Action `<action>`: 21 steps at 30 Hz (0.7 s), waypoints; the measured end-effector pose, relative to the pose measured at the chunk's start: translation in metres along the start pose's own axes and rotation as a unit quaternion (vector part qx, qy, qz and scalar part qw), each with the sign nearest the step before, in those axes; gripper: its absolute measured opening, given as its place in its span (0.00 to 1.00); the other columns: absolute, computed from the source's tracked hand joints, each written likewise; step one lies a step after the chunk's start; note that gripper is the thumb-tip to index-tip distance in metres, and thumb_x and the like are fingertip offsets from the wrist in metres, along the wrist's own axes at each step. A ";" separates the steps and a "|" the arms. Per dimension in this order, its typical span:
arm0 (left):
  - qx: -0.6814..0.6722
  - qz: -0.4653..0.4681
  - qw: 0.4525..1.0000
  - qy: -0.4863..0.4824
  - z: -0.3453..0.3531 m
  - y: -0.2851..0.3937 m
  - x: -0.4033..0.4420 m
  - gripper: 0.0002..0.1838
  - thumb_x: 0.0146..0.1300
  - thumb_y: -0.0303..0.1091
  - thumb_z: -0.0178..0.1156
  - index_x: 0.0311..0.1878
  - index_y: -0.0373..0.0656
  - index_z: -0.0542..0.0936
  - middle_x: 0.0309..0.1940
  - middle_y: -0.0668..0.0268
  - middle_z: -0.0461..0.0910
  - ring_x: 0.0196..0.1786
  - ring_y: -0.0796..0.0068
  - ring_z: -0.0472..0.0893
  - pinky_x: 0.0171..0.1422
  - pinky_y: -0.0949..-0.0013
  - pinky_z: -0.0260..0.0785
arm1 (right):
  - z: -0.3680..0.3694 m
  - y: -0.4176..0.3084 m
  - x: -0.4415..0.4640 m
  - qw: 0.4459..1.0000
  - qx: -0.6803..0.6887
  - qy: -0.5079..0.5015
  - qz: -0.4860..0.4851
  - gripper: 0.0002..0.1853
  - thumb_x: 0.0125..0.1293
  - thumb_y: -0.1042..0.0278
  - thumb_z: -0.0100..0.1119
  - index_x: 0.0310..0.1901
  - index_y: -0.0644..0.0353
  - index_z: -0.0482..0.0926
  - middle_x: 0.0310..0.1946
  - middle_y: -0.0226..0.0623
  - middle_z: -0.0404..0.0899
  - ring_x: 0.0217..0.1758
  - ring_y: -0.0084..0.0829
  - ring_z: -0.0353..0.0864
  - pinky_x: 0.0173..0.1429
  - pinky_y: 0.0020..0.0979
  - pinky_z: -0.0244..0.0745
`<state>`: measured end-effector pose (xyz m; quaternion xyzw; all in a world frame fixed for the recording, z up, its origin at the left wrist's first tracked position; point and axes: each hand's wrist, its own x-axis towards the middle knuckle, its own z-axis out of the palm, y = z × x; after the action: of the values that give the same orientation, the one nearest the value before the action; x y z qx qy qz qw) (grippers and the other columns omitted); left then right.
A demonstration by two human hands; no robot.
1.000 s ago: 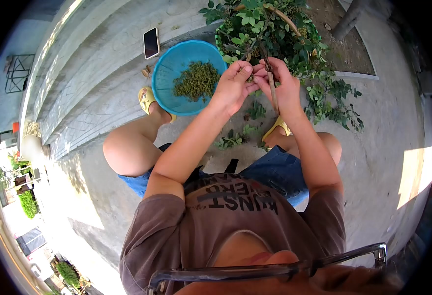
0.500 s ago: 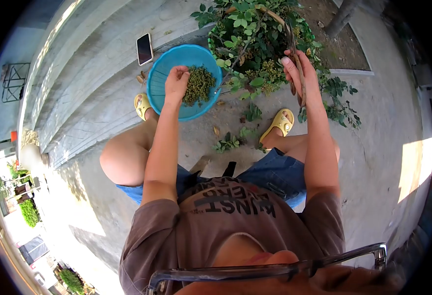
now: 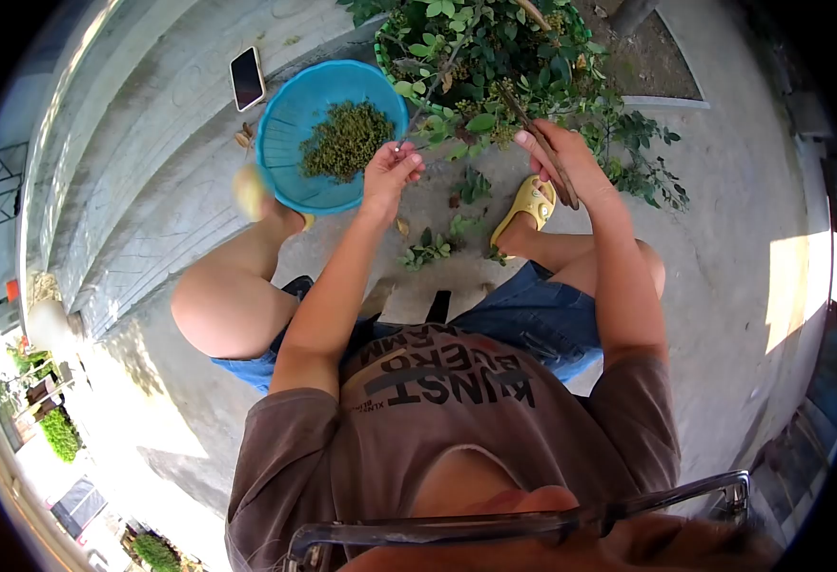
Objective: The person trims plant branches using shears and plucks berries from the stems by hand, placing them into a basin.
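Note:
My left hand (image 3: pixel 392 178) is closed in a pinch at the pale end of a thin branch (image 3: pixel 429 95), beside the rim of a blue plastic basin (image 3: pixel 280 157). A heap of small green-brown berries (image 3: pixel 344 141) lies in the basin. On the other side, my right hand (image 3: pixel 566 162) is wrapped round brown woody stems (image 3: pixel 554 170), thumb pointing up along them. Leafy branches with berry clusters (image 3: pixel 495 67) are piled just beyond both hands; where the held stems join the pile is hard to make out.
A phone (image 3: pixel 247 79) lies on the concrete step (image 3: pixel 166 114) left of the basin. Leaf sprigs (image 3: pixel 428 250) are scattered on the ground between my feet, near a yellow sandal (image 3: pixel 527 208). A tree trunk (image 3: pixel 633 14) stands in a soil bed at upper right.
My left hand has moved right, from over the berries to the branch end. My right hand has shifted slightly left with the brown stems, which now sit lower. My left foot is blurred by motion.

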<state>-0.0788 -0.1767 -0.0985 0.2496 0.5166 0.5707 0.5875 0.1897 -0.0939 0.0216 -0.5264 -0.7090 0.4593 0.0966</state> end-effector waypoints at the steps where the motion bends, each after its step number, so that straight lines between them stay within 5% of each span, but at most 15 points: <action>1: -0.001 0.005 1.000 -0.001 0.003 -0.001 -0.002 0.07 0.64 0.27 0.59 0.44 0.41 0.76 0.35 0.68 0.79 0.36 0.76 0.80 0.38 0.74 0.71 | 0.001 -0.002 0.000 1.000 0.004 0.012 0.006 0.24 0.68 0.42 0.52 0.43 0.61 0.75 0.20 0.31 0.73 0.21 0.22 0.72 0.28 0.26 0.70; 11: -0.301 -0.086 0.948 -0.052 -0.002 0.018 -0.005 0.07 0.66 0.32 0.51 0.38 0.38 0.75 0.35 0.60 0.79 0.37 0.64 0.78 0.41 0.64 0.72 | 0.004 0.003 0.051 0.980 0.162 0.119 -0.008 0.26 0.66 0.40 0.54 0.45 0.59 0.74 0.21 0.26 0.71 0.22 0.18 0.70 0.28 0.22 0.68; 14: -0.288 -0.115 0.949 -0.063 -0.004 0.020 -0.003 0.09 0.66 0.37 0.54 0.37 0.40 0.75 0.33 0.60 0.76 0.36 0.65 0.75 0.41 0.64 0.70 | 0.000 0.006 0.074 0.985 0.100 0.139 -0.003 0.33 0.63 0.32 0.51 0.49 0.60 0.75 0.19 0.32 0.74 0.20 0.25 0.75 0.27 0.27 0.69; 18: -0.239 -0.114 0.961 -0.086 -0.008 0.017 -0.004 0.11 0.68 0.39 0.54 0.36 0.40 0.75 0.32 0.63 0.76 0.35 0.67 0.74 0.39 0.65 0.69 | -0.001 -0.001 0.094 0.992 -0.010 0.125 -0.006 0.40 0.60 0.25 0.44 0.49 0.61 0.74 0.31 0.49 0.79 0.40 0.50 0.80 0.46 0.44 0.73; 21: -0.208 -0.114 0.965 -0.109 -0.012 0.013 -0.005 0.09 0.68 0.37 0.55 0.36 0.41 0.74 0.33 0.64 0.76 0.36 0.68 0.75 0.38 0.66 0.68 | -0.002 -0.006 0.101 0.994 -0.013 0.104 0.003 0.40 0.60 0.24 0.43 0.49 0.61 0.74 0.33 0.50 0.79 0.41 0.50 0.80 0.46 0.45 0.73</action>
<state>-0.0941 -0.1817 -0.0895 0.1217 0.3445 0.5644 0.7402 0.1439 -0.0083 -0.0082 -0.5747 -0.6995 0.3928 0.1615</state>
